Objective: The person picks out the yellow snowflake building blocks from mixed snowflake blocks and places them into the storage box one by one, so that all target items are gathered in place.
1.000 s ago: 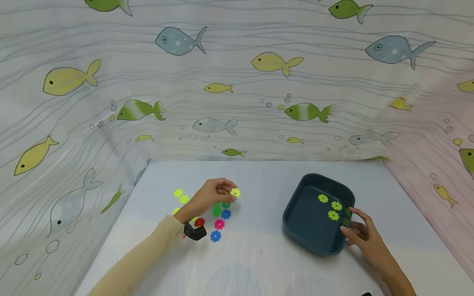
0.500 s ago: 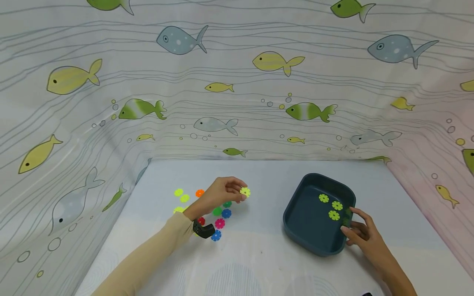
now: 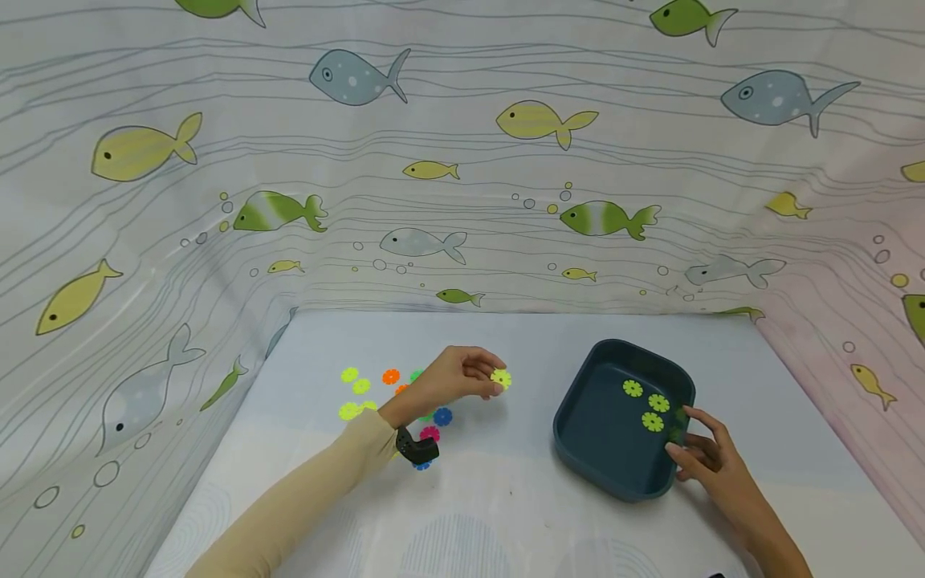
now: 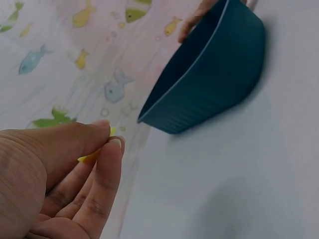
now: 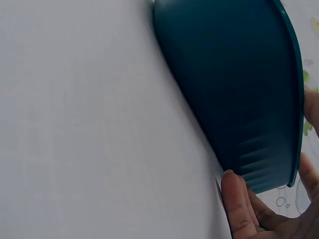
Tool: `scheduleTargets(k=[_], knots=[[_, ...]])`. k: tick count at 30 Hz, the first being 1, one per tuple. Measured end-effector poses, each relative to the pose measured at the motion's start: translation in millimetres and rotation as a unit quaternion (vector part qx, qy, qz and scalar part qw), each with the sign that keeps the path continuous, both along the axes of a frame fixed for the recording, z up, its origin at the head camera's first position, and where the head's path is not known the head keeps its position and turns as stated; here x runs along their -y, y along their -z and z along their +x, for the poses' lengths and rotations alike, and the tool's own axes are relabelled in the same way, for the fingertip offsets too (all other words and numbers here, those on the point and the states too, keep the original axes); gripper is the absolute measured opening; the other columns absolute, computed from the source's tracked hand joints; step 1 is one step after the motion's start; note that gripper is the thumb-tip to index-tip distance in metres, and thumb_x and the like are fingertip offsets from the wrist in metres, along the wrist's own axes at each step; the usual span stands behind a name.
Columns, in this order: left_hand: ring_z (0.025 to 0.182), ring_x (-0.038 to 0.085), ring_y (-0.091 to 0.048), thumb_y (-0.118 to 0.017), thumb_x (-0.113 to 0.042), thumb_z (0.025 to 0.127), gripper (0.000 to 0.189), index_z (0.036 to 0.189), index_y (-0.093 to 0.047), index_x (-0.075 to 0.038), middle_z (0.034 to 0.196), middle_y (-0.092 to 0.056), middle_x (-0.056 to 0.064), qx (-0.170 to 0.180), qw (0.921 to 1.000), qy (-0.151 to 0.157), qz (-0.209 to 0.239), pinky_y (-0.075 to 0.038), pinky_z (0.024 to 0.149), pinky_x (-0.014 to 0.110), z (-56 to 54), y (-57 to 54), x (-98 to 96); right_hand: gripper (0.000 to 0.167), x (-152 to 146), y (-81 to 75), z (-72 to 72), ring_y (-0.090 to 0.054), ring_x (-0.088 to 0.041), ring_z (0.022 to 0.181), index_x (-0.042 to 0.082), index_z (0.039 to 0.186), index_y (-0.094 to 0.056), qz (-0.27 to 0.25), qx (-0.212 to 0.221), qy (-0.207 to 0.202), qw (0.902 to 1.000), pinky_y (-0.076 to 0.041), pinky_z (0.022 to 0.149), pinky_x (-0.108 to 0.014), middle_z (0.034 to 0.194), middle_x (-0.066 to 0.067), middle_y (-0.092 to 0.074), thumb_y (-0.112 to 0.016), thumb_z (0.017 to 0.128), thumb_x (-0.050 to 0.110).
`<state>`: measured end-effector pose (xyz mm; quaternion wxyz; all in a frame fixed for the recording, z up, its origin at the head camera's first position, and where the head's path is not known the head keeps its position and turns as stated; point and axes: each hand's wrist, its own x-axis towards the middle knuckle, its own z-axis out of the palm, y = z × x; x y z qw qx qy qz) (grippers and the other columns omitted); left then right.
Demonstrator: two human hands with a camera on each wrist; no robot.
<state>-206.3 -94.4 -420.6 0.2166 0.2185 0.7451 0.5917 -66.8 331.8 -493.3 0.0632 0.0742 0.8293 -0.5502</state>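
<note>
Between its thumb and fingertips my left hand (image 3: 458, 377) pinches a yellow interlocking disc (image 3: 501, 379) with a notched edge, above the table left of a dark blue bin. In the left wrist view only slivers of the yellow disc (image 4: 89, 157) show between the fingers. The bin (image 3: 592, 425) rests on the table with three yellow discs (image 3: 633, 388) lying flat inside. My right hand (image 3: 711, 457) grips the bin's right side, thumb and index finger at the rim. The right wrist view shows its other fingers (image 5: 237, 199) low against the outer wall.
Loose discs lie on the table left of the bin, among them yellow (image 3: 350, 375), orange (image 3: 391, 376), blue (image 3: 443, 417) and pink (image 3: 429, 434) ones. My left forearm hides part of that group. A fish-print cloth (image 3: 506, 265) walls the table's back and sides.
My left hand has moved right toward the bin, carrying the yellow disc. The right hand and the bin have stayed in place.
</note>
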Motion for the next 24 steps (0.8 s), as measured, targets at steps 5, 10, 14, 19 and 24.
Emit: scheduleTargets(k=[5,10,14,19,24], knots=[[0.089,0.042,-0.069,-0.082,-0.016,0.09,0.035,0.122,-0.07,-0.008,0.104,-0.072,0.011,0.0,0.9999,0.014,0.007,-0.056,0.091,0.055,0.4,-0.2,-10.2,0.08,0.0,-0.6,0.0,-0.067,-0.024,0.091,0.039,0.163,-0.009,0.003,0.0,0.0,1.0,-0.053,0.079,-0.028,0.146,-0.029,-0.041,-0.062,0.104,0.041],[0.086,0.031,-0.071,-0.082,-0.018,0.09,0.033,0.121,-0.071,-0.012,0.104,-0.072,0.01,-0.007,0.9995,0.028,0.01,-0.055,0.092,0.058,-0.4,-0.1,-21.4,0.08,0.2,-0.9,0.0,-0.067,-0.023,0.093,0.04,0.163,-0.008,0.003,0.005,0.0,1.0,-0.053,0.079,-0.029,0.147,-0.03,-0.04,-0.062,0.104,0.041],[0.083,0.027,-0.071,-0.083,-0.016,0.089,0.032,0.119,-0.071,-0.012,0.104,-0.071,0.01,-0.011,0.999,0.039,0.016,-0.053,0.092,0.061,-1.2,-1.7,-32.1,0.08,0.0,-0.7,0.0,-0.066,-0.022,0.094,0.042,0.162,-0.008,0.0,0.007,0.0,1.0,-0.054,0.079,-0.029,0.148,-0.03,-0.039,-0.062,0.104,0.041],[0.081,0.027,-0.07,-0.083,-0.013,0.089,0.032,0.118,-0.071,-0.012,0.102,-0.071,0.01,-0.018,0.9981,0.051,0.031,-0.053,0.09,0.064,-1.2,-2.4,-46.3,0.079,-1.0,0.7,-0.1,-0.067,-0.023,0.094,0.041,0.162,-0.009,-0.001,0.007,-0.001,1.0,-0.053,0.079,-0.028,0.149,-0.031,-0.038,-0.062,0.104,0.041],[0.079,0.026,-0.069,-0.082,-0.009,0.088,0.031,0.117,-0.072,-0.011,0.1,-0.072,0.009,-0.023,0.9966,0.061,0.05,-0.054,0.087,0.065,-1.1,-3.4,-60.2,0.079,-0.9,0.2,-0.1,-0.066,-0.022,0.094,0.041,0.162,-0.008,-0.003,0.005,-0.003,1.0,-0.054,0.079,-0.028,0.15,-0.031,-0.037,-0.062,0.104,0.04]])
